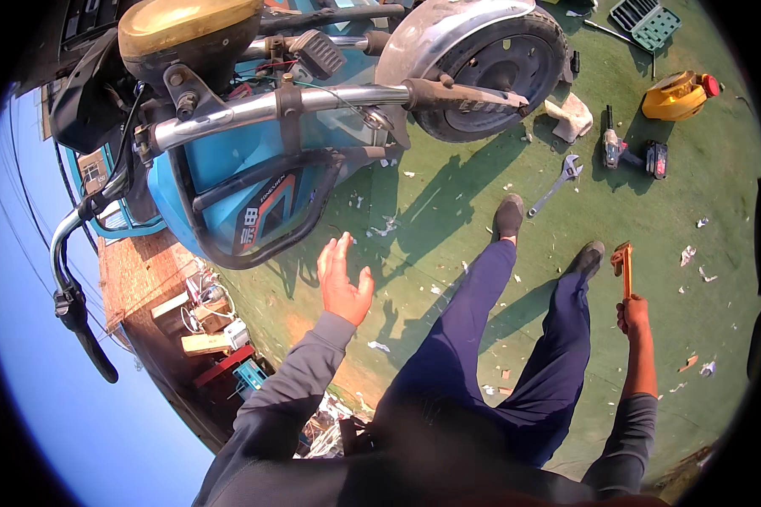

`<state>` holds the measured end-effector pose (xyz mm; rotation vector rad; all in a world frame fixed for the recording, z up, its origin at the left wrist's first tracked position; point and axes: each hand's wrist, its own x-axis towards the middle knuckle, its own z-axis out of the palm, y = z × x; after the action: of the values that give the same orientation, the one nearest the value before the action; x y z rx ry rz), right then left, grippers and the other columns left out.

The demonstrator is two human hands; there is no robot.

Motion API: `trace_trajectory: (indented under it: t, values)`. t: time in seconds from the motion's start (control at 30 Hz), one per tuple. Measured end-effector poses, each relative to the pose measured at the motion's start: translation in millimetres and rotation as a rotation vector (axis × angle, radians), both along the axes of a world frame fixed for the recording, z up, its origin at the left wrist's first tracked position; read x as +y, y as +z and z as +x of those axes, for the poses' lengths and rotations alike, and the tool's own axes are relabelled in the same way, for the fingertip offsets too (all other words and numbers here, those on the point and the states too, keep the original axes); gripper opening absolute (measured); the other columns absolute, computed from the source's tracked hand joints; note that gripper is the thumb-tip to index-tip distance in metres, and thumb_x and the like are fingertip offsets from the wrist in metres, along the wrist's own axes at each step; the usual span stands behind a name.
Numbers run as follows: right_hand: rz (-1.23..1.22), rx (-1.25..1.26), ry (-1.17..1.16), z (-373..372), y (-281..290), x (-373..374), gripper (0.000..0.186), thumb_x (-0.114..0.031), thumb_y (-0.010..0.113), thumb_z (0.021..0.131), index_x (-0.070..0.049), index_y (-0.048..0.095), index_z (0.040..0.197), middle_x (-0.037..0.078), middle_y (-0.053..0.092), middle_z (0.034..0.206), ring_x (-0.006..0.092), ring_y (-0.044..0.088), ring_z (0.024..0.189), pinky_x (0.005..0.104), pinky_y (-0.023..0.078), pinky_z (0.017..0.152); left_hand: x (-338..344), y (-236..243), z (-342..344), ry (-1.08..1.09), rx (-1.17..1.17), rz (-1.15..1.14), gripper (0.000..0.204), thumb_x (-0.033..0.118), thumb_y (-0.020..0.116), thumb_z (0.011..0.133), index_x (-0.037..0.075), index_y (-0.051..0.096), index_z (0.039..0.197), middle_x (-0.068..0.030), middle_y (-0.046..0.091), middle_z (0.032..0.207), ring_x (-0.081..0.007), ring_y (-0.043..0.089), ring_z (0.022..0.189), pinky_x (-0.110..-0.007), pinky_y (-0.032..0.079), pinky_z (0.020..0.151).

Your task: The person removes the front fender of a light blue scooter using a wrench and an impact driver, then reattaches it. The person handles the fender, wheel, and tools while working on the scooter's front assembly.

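The person's right hand [633, 315] is closed around the handle of an orange wrench [624, 264], whose head points forward, away from the body. The left hand [344, 286] is open, its fingers extended and the thumb set apart, near a blue motor vehicle [220, 182]. Ahead of the left hand is the vehicle's black tubular guard [292, 242]; farther ahead and to its right is the front wheel [503, 80]. A handlebar grip [95, 342] lies well to its left, with a pile of assorted items [216, 325] between them.

Forward and left of the right hand, an adjustable spanner [555, 185] lies on the green ground [685, 211]. Farther ahead of that hand are a cordless power tool [624, 153], a yellow container [675, 98] with a red cap, and an open green case [648, 25].
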<state>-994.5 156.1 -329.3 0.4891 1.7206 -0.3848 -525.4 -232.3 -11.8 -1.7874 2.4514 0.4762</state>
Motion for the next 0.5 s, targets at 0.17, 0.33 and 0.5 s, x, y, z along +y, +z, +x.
trace_trajectory:
  t: [0.17,0.33,0.5]
  values:
    - [-0.015,0.181,0.377,-113,-94,20,0.014,-0.01,0.04,0.095,-0.01,0.054,0.099,0.005,0.054,0.065,0.0151,0.044,0.04,0.0327,0.032,0.033,19,-110,-96,0.172,0.282,0.188,0.061,0.004,0.069,0.088,0.003,0.051,0.147,-0.0119,0.066,0.132,-0.0285,0.055,0.125,-0.04,0.04,0.111]
    - [-0.287,0.701,1.08,-226,-154,61,0.023,-0.015,0.054,0.098,0.0,0.064,0.112,0.022,0.068,0.085,0.0412,0.066,0.077,0.0483,0.052,0.069,-3,-248,-175,0.49,0.712,0.35,0.065,0.02,0.071,0.096,0.001,0.044,0.152,-0.0122,0.064,0.135,-0.0239,0.056,0.127,-0.043,0.039,0.112]
    - [-0.237,0.811,1.207,-261,-137,-22,0.019,-0.012,0.063,0.093,0.002,0.07,0.103,0.028,0.071,0.094,0.0454,0.069,0.089,0.0494,0.054,0.078,-38,-303,-225,0.623,0.997,0.218,0.069,0.028,0.071,0.099,-0.003,0.041,0.153,-0.0194,0.058,0.141,-0.0273,0.054,0.132,-0.044,0.04,0.112]
